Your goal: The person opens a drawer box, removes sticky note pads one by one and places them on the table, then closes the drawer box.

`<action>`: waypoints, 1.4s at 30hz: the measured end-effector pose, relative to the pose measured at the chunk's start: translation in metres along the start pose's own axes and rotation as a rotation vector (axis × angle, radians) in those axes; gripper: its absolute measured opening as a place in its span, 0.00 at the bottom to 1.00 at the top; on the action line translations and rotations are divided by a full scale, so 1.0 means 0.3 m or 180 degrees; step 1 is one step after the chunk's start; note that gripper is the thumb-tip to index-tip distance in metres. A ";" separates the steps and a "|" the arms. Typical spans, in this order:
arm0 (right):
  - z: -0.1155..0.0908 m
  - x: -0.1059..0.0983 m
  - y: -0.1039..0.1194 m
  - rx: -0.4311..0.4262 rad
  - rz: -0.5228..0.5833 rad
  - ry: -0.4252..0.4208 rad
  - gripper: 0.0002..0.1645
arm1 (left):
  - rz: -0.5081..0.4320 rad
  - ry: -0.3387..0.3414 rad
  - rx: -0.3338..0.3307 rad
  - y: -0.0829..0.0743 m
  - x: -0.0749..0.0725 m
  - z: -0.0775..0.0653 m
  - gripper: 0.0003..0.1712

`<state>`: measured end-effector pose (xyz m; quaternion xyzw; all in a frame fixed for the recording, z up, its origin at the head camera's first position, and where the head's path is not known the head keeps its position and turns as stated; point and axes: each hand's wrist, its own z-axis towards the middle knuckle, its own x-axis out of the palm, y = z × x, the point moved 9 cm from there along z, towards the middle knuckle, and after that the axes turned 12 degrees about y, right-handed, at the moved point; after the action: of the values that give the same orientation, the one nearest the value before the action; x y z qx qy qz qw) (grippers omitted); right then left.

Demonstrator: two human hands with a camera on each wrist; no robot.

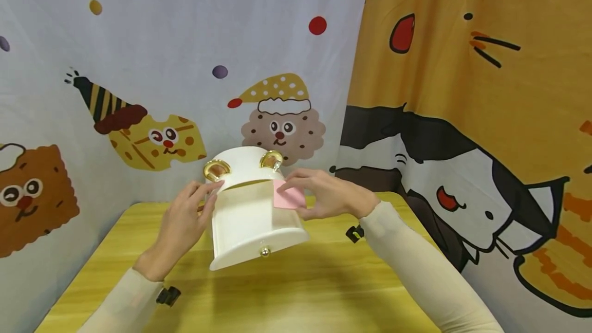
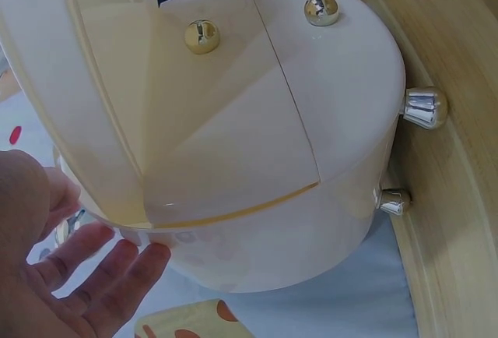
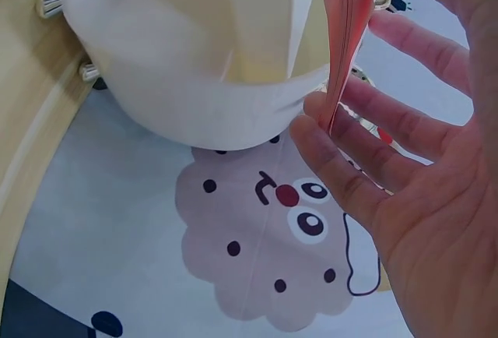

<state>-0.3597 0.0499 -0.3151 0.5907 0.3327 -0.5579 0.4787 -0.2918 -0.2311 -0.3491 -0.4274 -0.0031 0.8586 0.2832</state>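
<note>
The work looks about midway. Done so far: the front compartment of the white box stands open below the left fingertips, and the pink paper pad is off the desk, pinched between the thumb and fingers of the right hand. Left undone, it seems: the pad is not released, and the compartment is not closed. From those right fingers, the pad hangs by the opening's near edge (whether any of it is past the rim, I cannot tell). The left hand has its fingers loosely extended, touching the rim just beneath the gold ear closest to them.
</note>
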 end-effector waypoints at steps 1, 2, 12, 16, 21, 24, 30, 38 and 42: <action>-0.005 0.000 -0.005 0.0024 0.0007 -0.0004 0.37 | 0.0000 0.0002 -0.0003 0.000 0.000 0.002 0.20; -0.010 0.002 -0.010 0.0050 0.0014 -0.0002 0.37 | -0.0005 0.0002 -0.0007 0.001 0.000 0.004 0.20; -0.053 0.025 -0.047 0.0253 0.0031 0.0080 0.37 | -0.0005 0.0002 -0.0004 -0.002 -0.001 0.000 0.22; -0.071 0.024 -0.063 0.0301 0.0080 0.0020 0.37 | 0.0003 -0.0002 0.0020 -0.003 -0.004 0.003 0.22; -0.084 0.025 -0.078 0.0345 0.0075 -0.0004 0.37 | 0.0020 0.0000 0.0033 0.001 -0.011 0.004 0.21; -0.095 0.033 -0.087 0.0398 0.0061 0.0009 0.37 | 0.0024 -0.0008 0.0023 0.002 -0.013 0.000 0.21; -0.129 0.047 -0.111 0.0471 0.0064 -0.0040 0.37 | 0.0015 -0.0006 0.0025 -0.001 -0.009 -0.004 0.22; -0.168 0.057 -0.148 0.0547 0.0196 -0.0118 0.39 | 0.0007 0.0030 0.0035 -0.001 0.000 0.000 0.21; -0.185 0.066 -0.160 0.0567 0.0186 -0.0130 0.38 | 0.0005 0.0052 0.0011 0.001 0.004 -0.002 0.21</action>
<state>-0.3822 0.1144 -0.3483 0.6289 0.2546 -0.5830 0.4470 -0.2920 -0.2309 -0.3504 -0.4338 0.0010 0.8553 0.2833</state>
